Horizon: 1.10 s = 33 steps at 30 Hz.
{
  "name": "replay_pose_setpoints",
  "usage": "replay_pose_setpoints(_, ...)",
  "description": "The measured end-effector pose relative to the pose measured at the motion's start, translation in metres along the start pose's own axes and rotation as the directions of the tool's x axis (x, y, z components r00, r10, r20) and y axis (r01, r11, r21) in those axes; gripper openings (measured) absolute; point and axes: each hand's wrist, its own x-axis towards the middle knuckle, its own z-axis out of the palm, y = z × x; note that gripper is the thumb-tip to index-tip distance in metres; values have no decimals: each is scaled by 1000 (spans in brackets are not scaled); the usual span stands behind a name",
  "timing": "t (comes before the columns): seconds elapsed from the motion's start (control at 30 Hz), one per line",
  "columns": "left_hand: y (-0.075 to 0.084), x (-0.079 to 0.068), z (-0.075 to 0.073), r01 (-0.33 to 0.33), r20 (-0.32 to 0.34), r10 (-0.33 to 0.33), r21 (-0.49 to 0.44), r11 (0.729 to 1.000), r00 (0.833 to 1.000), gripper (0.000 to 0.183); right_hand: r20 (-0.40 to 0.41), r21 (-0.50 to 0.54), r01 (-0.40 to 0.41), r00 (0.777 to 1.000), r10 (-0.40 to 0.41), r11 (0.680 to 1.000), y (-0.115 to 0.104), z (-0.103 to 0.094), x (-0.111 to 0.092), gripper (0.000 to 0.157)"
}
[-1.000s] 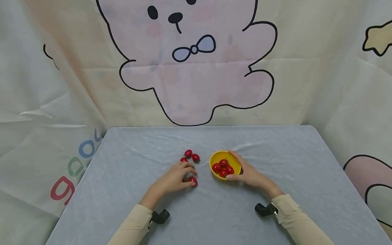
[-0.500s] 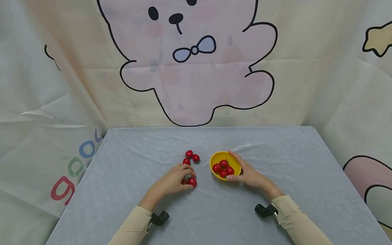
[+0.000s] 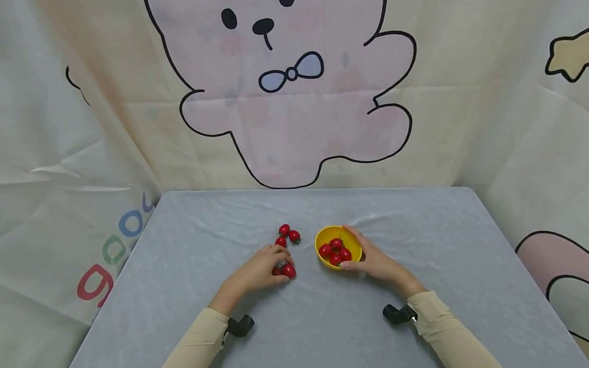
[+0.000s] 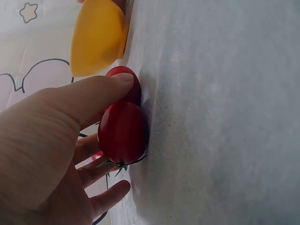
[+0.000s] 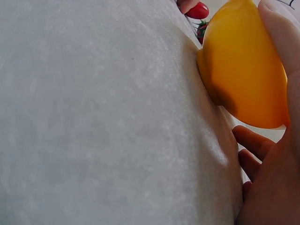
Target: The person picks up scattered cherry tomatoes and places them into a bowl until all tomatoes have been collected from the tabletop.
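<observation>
Left of the yellow bowl (image 3: 324,238), left hand (image 3: 262,268) has closed in since a second ago; it now pinches a cherry tomato (image 3: 290,271) on the grey cloth (image 3: 325,330): seemingly secured, still outside. Right hand (image 3: 375,260) grips bowl, four tomatoes (image 3: 336,244) inside.

From well above, my head view faces forward and down over the desk (image 3: 410,221). My left wrist view sits low and close behind the left hand (image 4: 49,133), my right likewise at the right hand (image 5: 269,187); both show the desk tipped sideways, and all three share the bowl (image 5: 243,65).
</observation>
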Motion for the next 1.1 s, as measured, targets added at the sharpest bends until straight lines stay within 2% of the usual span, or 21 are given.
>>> replay_pose_setpoints(0.63,6,0,-12,-4,14,4,-15,1000,1000,29,-3,-2,-5,1000,5,1000,-3,-1,-2,101)
replay_pose_setpoints(1.1,7,9,-20,-57,-1,57,-7,998,998,30,3,0,-20,1000,20,1000,-5,-1,-3,101)
